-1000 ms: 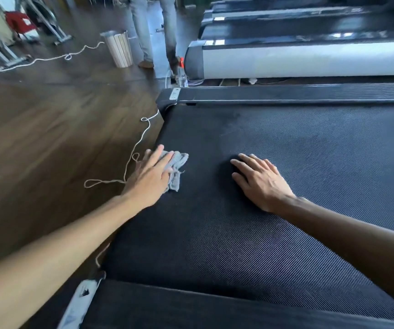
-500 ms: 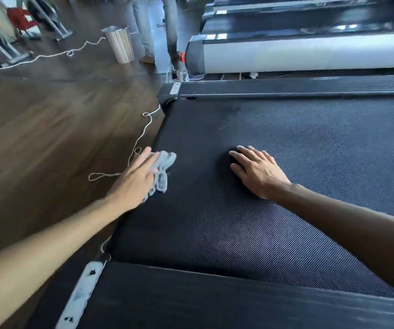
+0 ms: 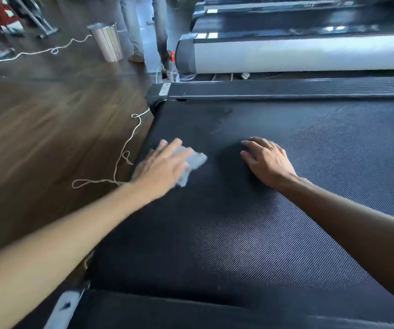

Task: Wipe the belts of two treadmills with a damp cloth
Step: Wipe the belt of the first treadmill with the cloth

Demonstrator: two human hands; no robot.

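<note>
A black textured treadmill belt (image 3: 274, 222) fills most of the view. My left hand (image 3: 162, 165) lies flat with straight fingers on a grey cloth (image 3: 194, 160) near the belt's left end; the hand and cloth are motion-blurred. To its right, my right hand (image 3: 266, 161) rests palm down on the belt with fingers spread. A second treadmill (image 3: 298, 53) with a white side stands behind, and the dark belt of another shows beyond it.
A white cord (image 3: 122, 157) loops over the wooden floor (image 3: 49, 129) beside the belt's left end. A slatted bin (image 3: 107, 41) and a person's legs (image 3: 143, 29) stand farther back. Black side rails (image 3: 286, 90) border the belt.
My left hand has slid the cloth to the right, farther onto the belt. My right hand has stayed planted in the same spot.
</note>
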